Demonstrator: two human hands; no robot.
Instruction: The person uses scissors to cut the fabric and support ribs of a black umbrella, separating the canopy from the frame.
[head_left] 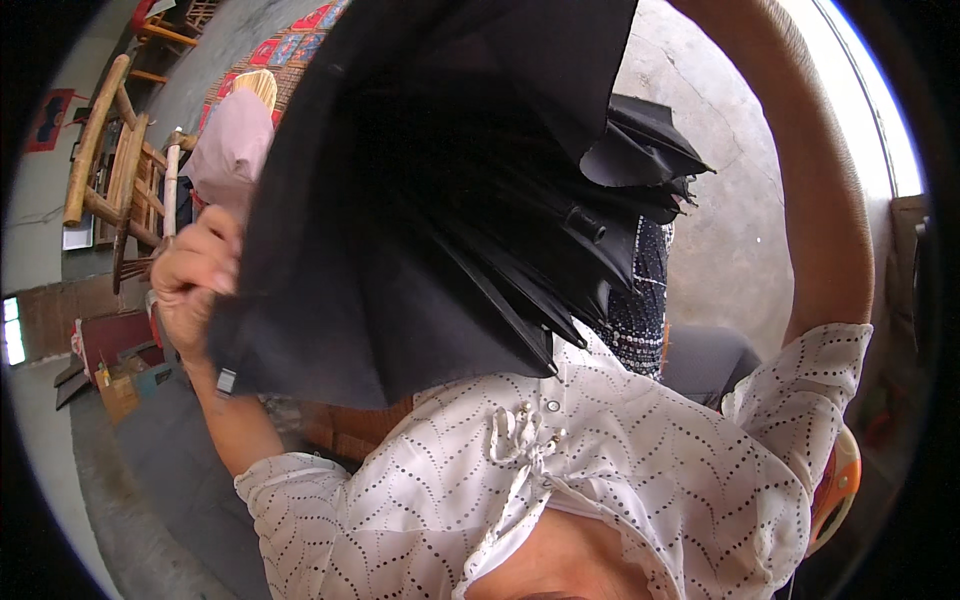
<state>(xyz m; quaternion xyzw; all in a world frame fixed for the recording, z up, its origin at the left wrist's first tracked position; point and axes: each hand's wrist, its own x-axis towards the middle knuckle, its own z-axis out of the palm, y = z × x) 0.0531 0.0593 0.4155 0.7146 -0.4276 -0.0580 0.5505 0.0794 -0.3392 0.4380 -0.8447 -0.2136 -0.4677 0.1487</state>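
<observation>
Left hand (195,280): raised at the left of the view, fingers closed on the edge of the black umbrella (430,200), pinching a fold of its fabric near a small strap end that hangs just below the grip. Right hand: out of view; only the right arm (800,180) shows, arching from the patterned sleeve at the lower right up and over the top of the scene, so whether that hand is open or closed cannot be told. The umbrella lies between the two arms, directly right of the left hand and touching it, its canopy partly gathered, with loose pleats and rib tips bunched toward the right, and it fills the upper middle of the view. Nearer, below the canopy, is the person's white dotted blouse (600,470). Far left, behind the left hand, stands a bamboo chair (115,160); a grey concrete floor (720,230) shows at the right beyond the folds.
</observation>
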